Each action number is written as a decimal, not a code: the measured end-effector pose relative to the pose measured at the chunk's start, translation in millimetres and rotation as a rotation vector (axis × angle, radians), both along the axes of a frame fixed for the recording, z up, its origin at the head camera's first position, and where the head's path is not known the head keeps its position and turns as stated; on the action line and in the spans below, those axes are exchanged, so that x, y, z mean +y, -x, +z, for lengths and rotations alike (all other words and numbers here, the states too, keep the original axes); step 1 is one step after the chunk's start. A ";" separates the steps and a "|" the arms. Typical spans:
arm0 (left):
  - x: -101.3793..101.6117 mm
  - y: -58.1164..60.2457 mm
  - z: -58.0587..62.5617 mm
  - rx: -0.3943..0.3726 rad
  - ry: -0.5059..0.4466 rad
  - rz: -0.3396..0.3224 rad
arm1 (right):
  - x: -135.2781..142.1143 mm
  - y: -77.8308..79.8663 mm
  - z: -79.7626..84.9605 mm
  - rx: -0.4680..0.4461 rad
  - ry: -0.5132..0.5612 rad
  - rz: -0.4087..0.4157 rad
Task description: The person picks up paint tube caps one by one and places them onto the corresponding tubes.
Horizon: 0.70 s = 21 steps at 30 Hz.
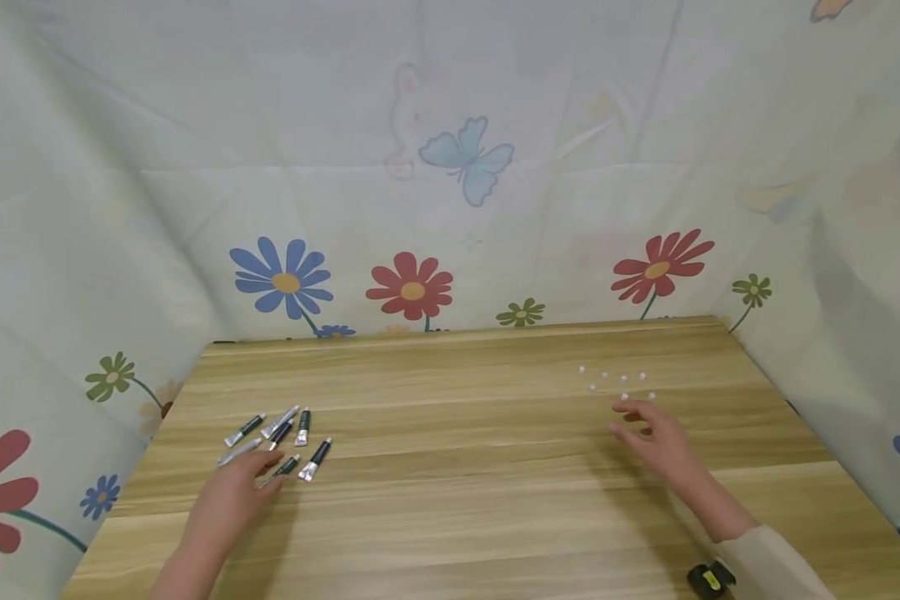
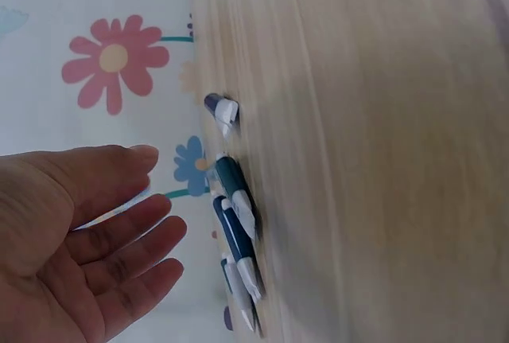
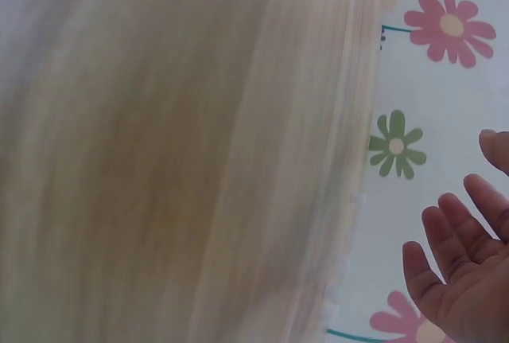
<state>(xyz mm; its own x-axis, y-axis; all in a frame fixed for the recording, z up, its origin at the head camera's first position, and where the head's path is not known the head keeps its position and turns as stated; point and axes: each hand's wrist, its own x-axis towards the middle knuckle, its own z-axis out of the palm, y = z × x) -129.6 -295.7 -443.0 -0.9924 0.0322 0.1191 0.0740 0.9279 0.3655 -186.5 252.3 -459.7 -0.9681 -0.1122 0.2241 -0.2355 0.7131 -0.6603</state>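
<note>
My left hand [image 1: 228, 500] hovers over a loose group of small paint tubes at the left of the table, its thumb and fingers apart. In the left wrist view no tube lies between those fingers. The tubes have silver crimped ends; a dark blue tube [image 1: 316, 458] and a dark green tube [image 1: 303, 427] lie at the group's right side. Part of a green tube [image 1: 288, 466] shows beside the thumb. On the right, several tiny white pieces [image 1: 624, 397] lie scattered just beyond my right hand [image 1: 660, 454]. That hand is held above the table with loosely bent fingers and nothing in them.
The wood-grained table [image 1: 450, 517] meets a flower-printed cloth [image 1: 465, 242] at the back and both sides. A small black object with a yellow mark [image 1: 708, 578] is beside the right sleeve [image 1: 772, 567] at the front.
</note>
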 end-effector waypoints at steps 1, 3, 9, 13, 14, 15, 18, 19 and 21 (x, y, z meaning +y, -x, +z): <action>-2.3 0.3 -0.1 -0.016 0.002 0.004 | 2.2 0.1 -0.1 -0.007 0.004 -0.006; -6.3 1.0 -0.4 -0.054 -0.004 0.013 | 6.6 0.7 0.0 -0.024 0.002 -0.021; -16.8 1.6 -2.7 -0.128 -0.020 0.045 | 19.2 2.8 -0.1 -0.075 0.010 -0.064; -22.0 1.8 -5.0 -0.150 -0.010 0.056 | 27.7 4.2 -1.5 -0.105 0.026 -0.090; -22.8 2.1 -5.5 -0.153 -0.008 0.057 | 29.8 4.6 -1.7 -0.115 0.024 -0.097; -23.6 2.4 -6.2 -0.154 -0.006 0.058 | 31.8 5.1 -1.9 -0.129 0.021 -0.106; -25.0 3.4 -8.8 -0.149 -0.003 0.055 | 37.7 7.4 -2.3 -0.177 0.004 -0.128; -25.4 3.8 -9.7 -0.147 -0.005 0.053 | 39.3 8.4 -2.3 -0.194 -0.003 -0.136; -26.2 4.1 -11.9 -0.144 -0.006 0.049 | 42.2 10.3 -2.5 -0.227 -0.001 -0.145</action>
<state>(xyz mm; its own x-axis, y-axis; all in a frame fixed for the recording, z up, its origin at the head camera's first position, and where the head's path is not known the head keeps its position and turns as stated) -133.8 -321.9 -454.9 -0.9996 -0.0165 -0.0246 -0.0246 0.9267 0.3749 -196.8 294.5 -462.2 -0.9995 0.0311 -0.0007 0.0232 0.7292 -0.6839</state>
